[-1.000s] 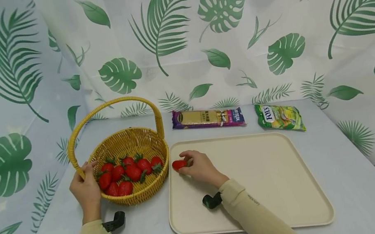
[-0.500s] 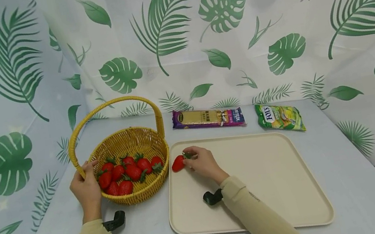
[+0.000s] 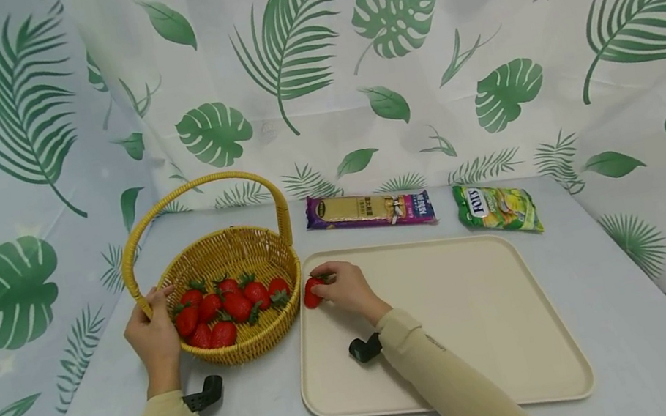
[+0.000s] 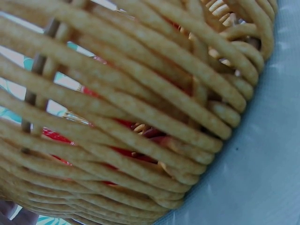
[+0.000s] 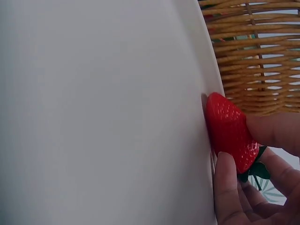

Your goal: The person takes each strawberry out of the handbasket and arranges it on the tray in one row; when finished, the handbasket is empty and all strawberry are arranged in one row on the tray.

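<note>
in the head view, the right hand pinches a strawberry at its fingertips, above the left end of the tray. compared with half a second ago, the hand sits a little further left and the fruit has swung round, its tip now pointing more toward the person. that suggests its lie is being adjusted; it is not yet let go. the left hand grips the basket at the rim by the foot of the handle, and both look unmoved. more strawberries lie inside, to the right of that hand. beyond the right hand stand off a purple packet and, further right, a green packet.

the left wrist view shows mostly woven wall, with red between the strands; the left hand's hold cannot be told from here.

in the right wrist view, thumb and fingers close narrowly round the fruit, just beside the tray's raised edge; whether it bears on the tray is unclear. the basket wall rises just past that edge, so room is tight on the hand's left. the wide room lies to its right, across the tray.
</note>
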`<action>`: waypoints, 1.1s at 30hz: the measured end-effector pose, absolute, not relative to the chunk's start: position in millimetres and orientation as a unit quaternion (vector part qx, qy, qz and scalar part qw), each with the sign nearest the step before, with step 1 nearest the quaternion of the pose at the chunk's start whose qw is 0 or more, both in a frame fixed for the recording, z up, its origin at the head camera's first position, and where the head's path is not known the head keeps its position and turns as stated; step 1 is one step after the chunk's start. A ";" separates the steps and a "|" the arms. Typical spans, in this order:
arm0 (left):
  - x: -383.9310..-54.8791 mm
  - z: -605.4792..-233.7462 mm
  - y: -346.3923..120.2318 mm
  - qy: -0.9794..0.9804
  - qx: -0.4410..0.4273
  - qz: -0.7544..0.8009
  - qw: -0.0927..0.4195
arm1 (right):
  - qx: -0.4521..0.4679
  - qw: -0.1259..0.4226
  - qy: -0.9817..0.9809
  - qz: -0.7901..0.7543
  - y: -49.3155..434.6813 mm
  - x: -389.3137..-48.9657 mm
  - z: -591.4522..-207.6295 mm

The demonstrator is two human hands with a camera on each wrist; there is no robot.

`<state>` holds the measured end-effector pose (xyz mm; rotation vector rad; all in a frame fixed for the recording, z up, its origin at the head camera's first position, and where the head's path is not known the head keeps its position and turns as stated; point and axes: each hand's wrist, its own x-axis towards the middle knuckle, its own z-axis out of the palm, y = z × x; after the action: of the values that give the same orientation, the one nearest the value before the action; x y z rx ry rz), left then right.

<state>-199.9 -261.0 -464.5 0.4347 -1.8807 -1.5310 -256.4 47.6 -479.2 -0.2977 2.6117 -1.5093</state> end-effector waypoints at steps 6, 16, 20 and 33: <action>-199.6 -465.8 -261.3 -0.721 0.171 -0.583 0.333 | -0.119 0.061 0.870 -0.474 44.1 -257.8 -480.2; -201.2 -465.0 -261.1 -0.717 0.164 -0.591 0.331 | -0.098 0.074 0.847 -0.517 57.8 -256.6 -477.2; -202.6 -464.6 -261.7 -0.717 0.160 -0.589 0.336 | -0.085 0.031 0.841 -0.533 64.0 -257.4 -466.5; -202.0 -465.1 -261.1 -0.713 0.164 -0.591 0.340 | -0.226 0.017 0.762 -0.606 14.2 -248.4 -419.1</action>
<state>-202.0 -261.1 -465.1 0.4256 -1.8554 -1.5389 -248.4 14.2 -419.1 -0.7029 2.3692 -1.8845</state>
